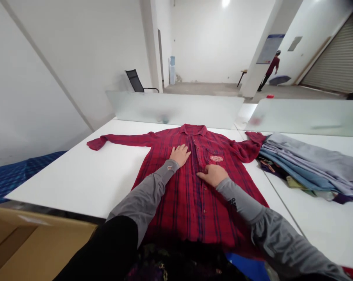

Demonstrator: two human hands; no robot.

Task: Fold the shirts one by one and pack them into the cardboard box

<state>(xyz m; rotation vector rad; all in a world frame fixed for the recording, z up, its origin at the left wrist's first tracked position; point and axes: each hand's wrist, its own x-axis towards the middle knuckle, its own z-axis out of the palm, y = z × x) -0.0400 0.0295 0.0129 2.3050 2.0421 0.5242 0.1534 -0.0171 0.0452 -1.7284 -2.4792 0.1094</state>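
A red plaid shirt (176, 191) with dark stripes lies face up on the white table, its collar toward the far side and its sleeves spread to both sides. My left hand (180, 155) rests flat on the shirt's left chest, fingers stretched out. Lower down, near the button edge, my right hand (214, 175) has its fingers curled with the thumb pointing left, pinching the front placket. A round pale patch (216, 158) shows on the chest pocket just above my right hand. The shirt's front stands slightly apart along the buttons.
A pile of folded clothes (311, 164) lies at the right, touching the right sleeve. Frosted dividers (176, 109) line the table's far edge. An open cardboard box (32, 242) stands at the lower left. A person (271, 70) is far back right.
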